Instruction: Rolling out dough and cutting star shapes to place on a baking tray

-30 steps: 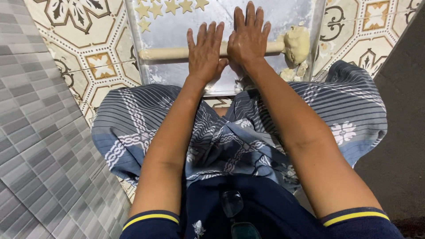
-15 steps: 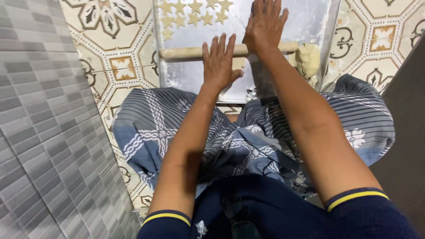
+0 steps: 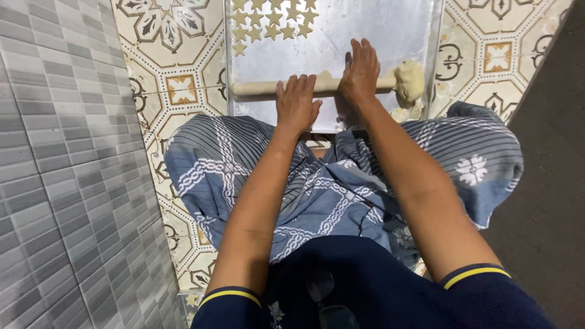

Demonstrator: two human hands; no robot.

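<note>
Both my arms reach straight out from my shoulders, elbows nearly locked, running down over my lap to the metal tray (image 3: 420, 36) on the floor in front of me. My left hand (image 3: 297, 103) lies palm-down on the wooden rolling pin (image 3: 256, 89), fingers stretched forward and slightly spread, the heel of the hand on the near side of the pin — nothing is curled around it, the hand simply presses flat. My right hand (image 3: 361, 72) sits a little farther out than the left, also flat and open, fingers pointing away from me across the pin, the wrist bent upward a touch. Neither hand clasps anything; both rest open on the pin.

The pin lies crosswise over the tray, its left end poking out past my left hand toward the tray's left rim. Under and between my hands a thin band of pale dough (image 3: 326, 78) shows along the pin. At the pin's right end a lump of dough (image 3: 409, 80) sits near the tray's right edge, just beside my right hand but not touching it, with a smaller scrap of dough just below it.

At the far end of the tray lie rows of small star-shaped dough cutouts (image 3: 268, 24), well apart from my hands. My forearms pass over the blue patterned cloth (image 3: 329, 189) across my knees. The patterned floor tiles (image 3: 177, 73) surround the tray, and a grey tiled wall (image 3: 61, 152) rises on my left.
</note>
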